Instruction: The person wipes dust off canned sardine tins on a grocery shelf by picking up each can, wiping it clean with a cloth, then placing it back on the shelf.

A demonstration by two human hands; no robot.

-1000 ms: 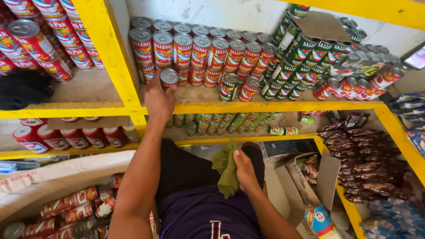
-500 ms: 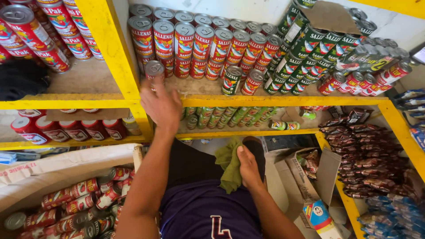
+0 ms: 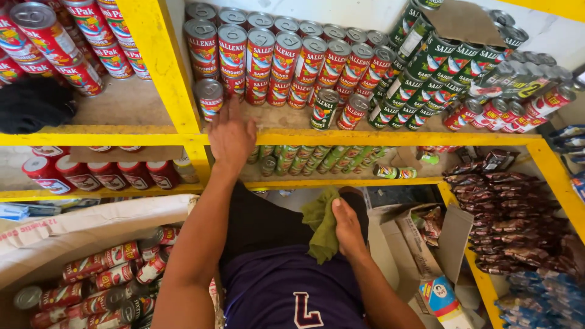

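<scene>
Can (image 3: 209, 97), red label, upright on yellow shelf (image 3: 341, 137), at 9 o'clock end of red can row (image 3: 286, 61). Head view: left hand (image 3: 232, 135) released, fingers spread, fingertips just beside can at its 5 o'clock. Right hand (image 3: 347, 226) on lap, grasping green cloth (image 3: 321, 224). Box of cans (image 3: 103, 286) at 7 o'clock.

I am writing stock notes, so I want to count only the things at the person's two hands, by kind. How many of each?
Red can standing just beside the left hand: 1
Green cloth under the right hand: 1
Total: 2
</scene>
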